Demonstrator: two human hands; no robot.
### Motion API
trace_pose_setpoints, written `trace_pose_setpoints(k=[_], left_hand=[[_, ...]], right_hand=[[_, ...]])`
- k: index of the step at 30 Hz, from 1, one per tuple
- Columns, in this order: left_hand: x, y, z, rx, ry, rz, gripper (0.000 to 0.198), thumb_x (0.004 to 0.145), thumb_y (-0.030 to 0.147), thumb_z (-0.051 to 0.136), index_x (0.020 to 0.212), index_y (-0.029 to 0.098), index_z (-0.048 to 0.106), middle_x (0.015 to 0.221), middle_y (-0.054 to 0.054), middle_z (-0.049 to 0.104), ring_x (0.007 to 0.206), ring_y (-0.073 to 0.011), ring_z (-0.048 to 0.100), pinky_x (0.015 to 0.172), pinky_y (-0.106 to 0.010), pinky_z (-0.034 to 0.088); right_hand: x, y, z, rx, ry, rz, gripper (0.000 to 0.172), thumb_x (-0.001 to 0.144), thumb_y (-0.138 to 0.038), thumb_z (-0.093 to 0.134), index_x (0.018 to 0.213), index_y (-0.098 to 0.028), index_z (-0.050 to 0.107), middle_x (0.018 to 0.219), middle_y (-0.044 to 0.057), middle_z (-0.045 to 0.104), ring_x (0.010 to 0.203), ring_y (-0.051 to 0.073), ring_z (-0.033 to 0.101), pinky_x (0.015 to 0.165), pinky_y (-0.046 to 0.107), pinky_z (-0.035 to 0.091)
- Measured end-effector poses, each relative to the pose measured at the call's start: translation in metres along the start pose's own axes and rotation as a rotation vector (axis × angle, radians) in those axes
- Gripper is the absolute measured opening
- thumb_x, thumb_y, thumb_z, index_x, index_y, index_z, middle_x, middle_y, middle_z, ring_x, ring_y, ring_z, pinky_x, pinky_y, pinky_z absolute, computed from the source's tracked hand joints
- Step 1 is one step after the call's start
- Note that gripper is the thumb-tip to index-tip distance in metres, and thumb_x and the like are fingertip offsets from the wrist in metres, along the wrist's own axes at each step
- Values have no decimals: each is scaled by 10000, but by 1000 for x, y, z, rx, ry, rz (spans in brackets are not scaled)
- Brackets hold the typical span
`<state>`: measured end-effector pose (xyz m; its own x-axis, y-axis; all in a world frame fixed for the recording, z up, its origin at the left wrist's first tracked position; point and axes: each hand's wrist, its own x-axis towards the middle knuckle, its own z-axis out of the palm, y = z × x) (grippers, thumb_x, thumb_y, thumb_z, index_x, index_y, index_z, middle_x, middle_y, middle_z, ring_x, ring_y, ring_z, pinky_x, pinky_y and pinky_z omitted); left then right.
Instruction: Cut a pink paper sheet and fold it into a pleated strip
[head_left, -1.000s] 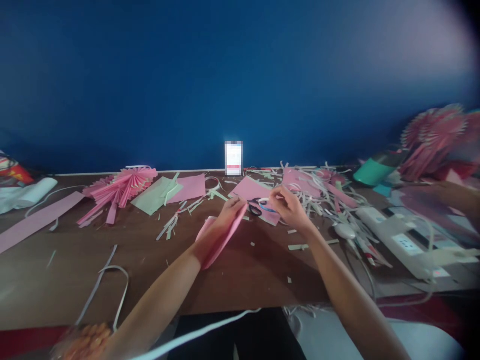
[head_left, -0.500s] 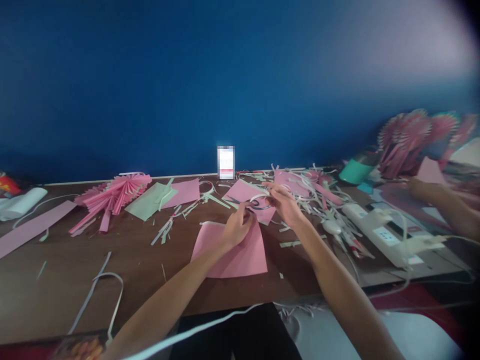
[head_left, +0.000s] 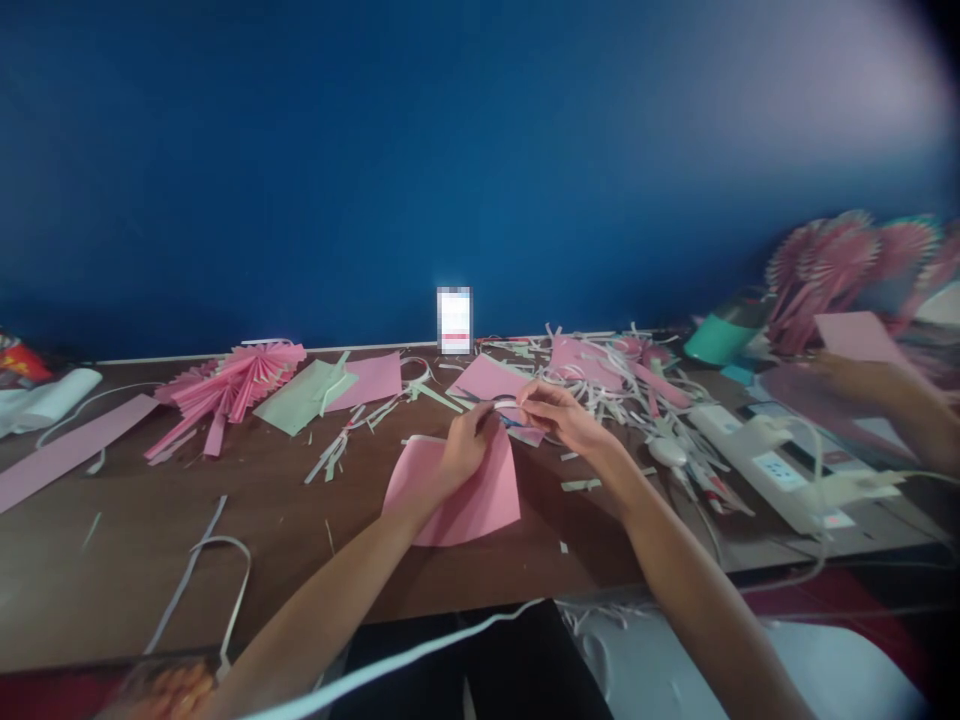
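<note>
A pink paper sheet (head_left: 457, 495) lies on the brown table (head_left: 300, 540) in front of me. My left hand (head_left: 463, 447) pinches the sheet's far edge, lifting it slightly. Just to its right, my right hand (head_left: 561, 417) pinches one end of a thin white strip (head_left: 505, 404) that spans the gap between the two hands. More pink paper (head_left: 489, 379) lies just beyond my fingers. Whatever lies under my hands is hidden.
Folded pink fans (head_left: 232, 382), green paper (head_left: 302, 396) and a long pink strip (head_left: 67, 452) lie left. A heap of paper trimmings (head_left: 630, 385), a white power strip (head_left: 780, 462) and a teal object (head_left: 724, 337) lie right. Another person's arm (head_left: 900, 395) holds pink paper far right. A white strip loop (head_left: 217, 560) lies near left.
The pink sheet, first folded up in my left hand, now lies spread on the table. My right hand came down toward my left hand, holding the white strip.
</note>
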<state>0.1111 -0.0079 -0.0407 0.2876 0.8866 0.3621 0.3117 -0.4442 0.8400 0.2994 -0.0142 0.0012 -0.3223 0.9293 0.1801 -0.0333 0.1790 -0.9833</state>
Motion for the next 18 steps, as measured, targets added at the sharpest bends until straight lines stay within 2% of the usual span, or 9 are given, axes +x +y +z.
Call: trace_pose_setpoints(k=[2, 5, 8, 10, 13, 15, 18], left_hand=[[-1, 0, 1, 19, -19, 17, 302, 912, 354, 415, 1071, 191, 613, 988, -52, 671, 844, -199, 605, 778, -280, 439], [-2, 2, 2, 70, -67, 53, 297, 913, 348, 419, 1084, 206, 616, 993, -51, 677, 836, -199, 613, 781, -278, 441], [-4, 6, 3, 123, -133, 92, 294, 918, 335, 408, 1106, 228, 607, 1023, -51, 673, 861, -204, 617, 779, -274, 437], [-6, 9, 2, 167, -153, 86, 313, 920, 348, 400, 1159, 244, 575, 998, -47, 673, 852, -206, 618, 765, -276, 434], [-5, 12, -4, 231, -161, 40, 421, 926, 409, 371, 1317, 265, 429, 883, -26, 667, 777, -204, 614, 735, -284, 425], [-2, 14, -14, 261, -209, 29, 467, 933, 449, 324, 1358, 263, 370, 830, -15, 655, 732, -201, 607, 718, -285, 414], [6, 14, -36, 315, -346, 27, 478, 923, 503, 296, 1277, 236, 474, 809, -30, 655, 723, -208, 605, 681, -277, 398]], right_hand=[[-1, -2, -1, -17, 11, 19, 294, 797, -387, 582, 1014, -188, 578, 561, -50, 496, 459, 69, 361, 439, 200, 258], [0, -2, -1, -85, 1, 46, 470, 790, -368, 582, 1214, -175, 525, 474, -78, 432, 429, 75, 371, 435, 199, 278], [1, 1, 0, -214, -58, 78, 440, 758, -361, 596, 1143, -148, 584, 465, -68, 459, 405, 76, 396, 423, 198, 308], [2, 3, 0, -278, -30, 39, 385, 754, -342, 572, 1084, -146, 609, 488, -54, 493, 413, 84, 433, 421, 196, 329], [2, 7, -1, -419, 123, -79, 341, 763, -293, 511, 1063, -161, 607, 529, -40, 531, 433, 92, 456, 447, 201, 360], [2, 12, -2, -619, 270, -174, 313, 758, -265, 499, 1032, -175, 621, 556, -31, 549, 475, 101, 478, 516, 217, 399], [4, 23, -5, -968, 428, -238, 299, 771, -259, 500, 1029, -202, 641, 631, -4, 611, 586, 136, 554, 653, 251, 429]])
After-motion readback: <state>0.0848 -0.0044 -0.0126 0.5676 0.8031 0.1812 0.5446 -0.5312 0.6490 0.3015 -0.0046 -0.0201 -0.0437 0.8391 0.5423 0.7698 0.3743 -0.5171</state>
